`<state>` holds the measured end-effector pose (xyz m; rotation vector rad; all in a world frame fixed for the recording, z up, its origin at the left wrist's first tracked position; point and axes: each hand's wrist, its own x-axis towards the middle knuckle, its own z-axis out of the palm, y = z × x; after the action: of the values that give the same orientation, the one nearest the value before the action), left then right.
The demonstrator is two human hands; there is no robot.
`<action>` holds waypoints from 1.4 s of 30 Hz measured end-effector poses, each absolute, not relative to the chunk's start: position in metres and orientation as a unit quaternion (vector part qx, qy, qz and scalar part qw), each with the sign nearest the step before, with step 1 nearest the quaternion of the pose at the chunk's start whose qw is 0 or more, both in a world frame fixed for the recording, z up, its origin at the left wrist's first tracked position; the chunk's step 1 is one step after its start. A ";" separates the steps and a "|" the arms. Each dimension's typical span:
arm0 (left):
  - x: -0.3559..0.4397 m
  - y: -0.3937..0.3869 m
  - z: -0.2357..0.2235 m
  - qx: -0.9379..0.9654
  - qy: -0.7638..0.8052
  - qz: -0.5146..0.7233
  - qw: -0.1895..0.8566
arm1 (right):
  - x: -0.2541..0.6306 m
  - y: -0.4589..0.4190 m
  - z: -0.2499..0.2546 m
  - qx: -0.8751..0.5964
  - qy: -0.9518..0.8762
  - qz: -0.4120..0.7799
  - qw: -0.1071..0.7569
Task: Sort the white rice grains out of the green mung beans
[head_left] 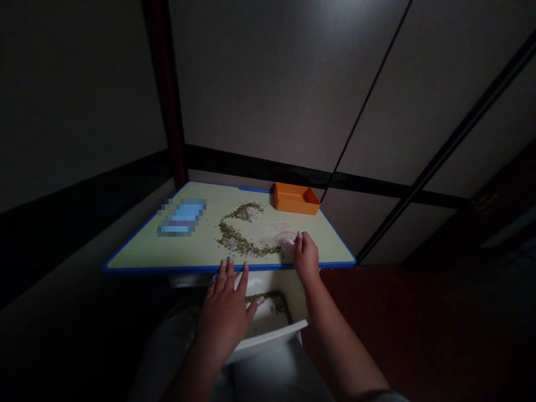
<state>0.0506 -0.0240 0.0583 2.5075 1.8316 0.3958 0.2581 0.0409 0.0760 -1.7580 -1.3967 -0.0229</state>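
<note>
My right hand (pixel 306 255) pinches a clear, curved plastic piece (pixel 286 240) with pinkish markings, close to the tabletop; blur hides its exact kind. Left of it, small green grains (pixel 237 241) lie in a curved band on the pale tabletop (pixel 151 251), among some whitish bits. My left hand (pixel 228 298) is open, fingers spread, with its fingertips at the table's blue front edge. Under that edge sits a white bin (pixel 272 336), partly covered by my left hand. More green grains (pixel 278 301) line its inside.
An orange open box (pixel 296 200) stands at the back right of the tabletop. A blurred-out blue rectangle (pixel 182 216) lies at the left. Tall grey panels (pixel 272 84) rise behind the table, and a dark reddish floor (pixel 355 318) shows at the right.
</note>
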 end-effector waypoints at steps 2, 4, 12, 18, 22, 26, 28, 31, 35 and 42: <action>0.054 -0.025 0.057 0.799 0.588 0.128 -0.002 | 0.262 0.040 0.075 -0.727 -0.553 -0.040 0.405; 0.059 -0.024 0.055 0.794 0.594 0.130 -0.007 | 0.266 0.038 0.076 -0.752 -0.540 -0.072 0.371; 0.068 -0.019 0.046 0.785 0.602 0.142 -0.040 | 0.272 0.033 0.083 -0.780 -0.562 -0.072 0.266; 0.064 -0.020 0.048 0.796 0.586 0.138 -0.054 | 0.271 0.032 0.082 -0.769 -0.584 -0.039 0.257; 0.064 -0.019 0.048 0.801 0.580 0.132 -0.061 | 0.270 0.031 0.085 -0.777 -0.580 -0.033 0.244; 0.062 -0.019 0.045 0.804 0.574 0.137 -0.070 | 0.269 0.029 0.087 -0.786 -0.574 -0.029 0.225; 0.061 -0.019 0.045 0.805 0.571 0.142 -0.073 | 0.269 0.028 0.088 -0.789 -0.572 -0.027 0.222; 0.061 -0.019 0.046 0.805 0.570 0.145 -0.076 | 0.269 0.028 0.089 -0.794 -0.566 -0.027 0.221; 0.060 -0.019 0.046 0.809 0.564 0.147 -0.081 | 0.269 0.028 0.088 -0.797 -0.564 -0.033 0.214; 0.068 -0.020 0.039 0.796 0.580 0.154 -0.075 | 0.272 0.027 0.082 -0.765 -0.601 -0.040 0.228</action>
<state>0.0681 -0.0198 0.0395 2.6292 1.9155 0.5075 0.2718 0.0268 0.0819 -2.1074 -1.6551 -0.1115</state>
